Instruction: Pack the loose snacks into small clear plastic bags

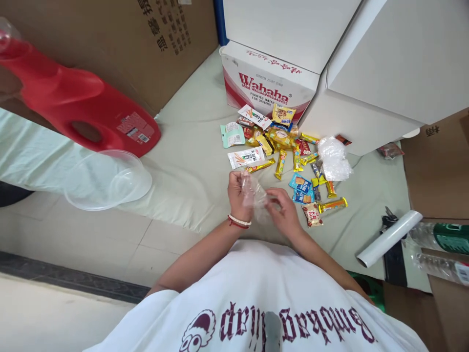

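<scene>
In front of my chest, both hands hold a thin clear plastic bag [255, 191]. My left hand [238, 194] is closed around its upper left part. The fingers of my right hand [284, 210] pinch its right edge. Just beyond my hands lies a loose heap of wrapped snacks, among them a white packet [246, 158], a yellow stick packet [281, 165] and a pale green pouch [232, 135]. Blue packets [302, 188] and a beige-red packet [312, 215] lie right of my right hand. A crumpled bundle of clear plastic [334, 159] rests at the heap's right side.
A Wahaha carton [269, 83] and white cabinets [370, 73] stand behind the snacks. At left are a big red jug [84, 98] and a clear plastic bowl [110, 183] at the cloth's edge. A white roll [390, 239] and plastic bottles [441, 269] lie at right.
</scene>
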Demonstrator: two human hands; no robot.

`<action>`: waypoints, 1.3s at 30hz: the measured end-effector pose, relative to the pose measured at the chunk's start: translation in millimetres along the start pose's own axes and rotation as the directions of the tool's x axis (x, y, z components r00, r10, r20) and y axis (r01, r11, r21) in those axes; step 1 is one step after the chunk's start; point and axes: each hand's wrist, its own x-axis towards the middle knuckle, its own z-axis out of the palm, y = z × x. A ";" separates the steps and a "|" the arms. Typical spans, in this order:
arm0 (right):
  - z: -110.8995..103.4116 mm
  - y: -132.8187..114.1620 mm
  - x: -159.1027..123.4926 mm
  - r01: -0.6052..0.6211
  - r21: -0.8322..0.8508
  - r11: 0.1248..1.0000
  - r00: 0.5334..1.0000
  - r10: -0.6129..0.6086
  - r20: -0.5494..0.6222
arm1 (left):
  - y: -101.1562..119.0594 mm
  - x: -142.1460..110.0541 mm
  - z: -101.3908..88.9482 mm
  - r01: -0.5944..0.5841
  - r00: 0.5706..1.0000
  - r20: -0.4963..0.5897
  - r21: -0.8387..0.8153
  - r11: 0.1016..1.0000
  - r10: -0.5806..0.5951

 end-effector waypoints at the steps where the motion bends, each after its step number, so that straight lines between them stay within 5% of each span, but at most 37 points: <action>1: 0.0 2.1 5.6 -0.036 0.092 0.995 0.998 0.041 -0.050 | 6.1 -1.2 -0.2 -0.016 1.000 0.007 0.024 1.000 0.016; 4: -15.5 8.7 18.9 -0.230 0.393 0.890 0.963 0.266 -0.039 | 23.6 4.9 -11.5 0.099 0.979 0.168 0.098 0.990 -0.115; 7: -34.8 12.7 27.8 -0.415 0.571 0.708 0.891 0.445 0.096 | 34.2 18.2 -26.0 0.368 0.830 0.390 0.157 0.916 -0.400; 9: -39.8 15.2 31.3 -0.444 0.621 0.646 0.863 0.494 0.103 | 34.7 23.4 -31.5 0.461 0.770 0.423 0.147 0.875 -0.477; 13: -29.9 22.2 31.2 -0.377 0.610 0.697 0.847 0.526 -0.078 | 22.7 9.9 -33.5 0.532 0.782 0.286 0.157 0.832 -0.554; 17: -12.1 27.2 24.2 -0.304 0.502 0.810 0.858 0.461 -0.224 | 7.7 -19.0 -27.9 0.629 0.664 0.384 0.178 0.757 -0.642; 19: -6.4 29.6 21.3 -0.303 0.469 0.830 0.873 0.439 -0.213 | 2.9 -26.4 -21.4 0.599 0.693 0.428 0.105 0.793 -0.580; 23: -6.0 35.6 19.7 -0.294 0.407 0.865 0.877 0.414 -0.245 | -3.6 -23.9 -6.8 0.531 0.814 0.313 -0.056 0.846 -0.490; 28: -17.7 41.3 21.6 -0.304 0.387 0.870 0.895 0.400 -0.198 | -10.2 -19.3 0.1 0.595 0.782 0.285 -0.082 0.799 -0.554; 34: -40.5 55.0 25.7 -0.293 0.301 0.907 0.904 0.366 -0.222 | -4.7 -9.5 -10.1 0.589 0.748 0.400 -0.032 0.807 -0.530; 37: -49.2 54.2 25.9 -0.264 0.238 0.935 0.881 0.334 -0.335 | 1.0 -3.1 -15.6 0.555 0.772 0.397 -0.041 0.831 -0.496; 39: -48.8 46.2 22.9 -0.287 0.226 0.931 0.893 0.346 -0.289 | 3.7 -2.7 -16.7 0.523 0.794 0.392 -0.050 0.851 -0.465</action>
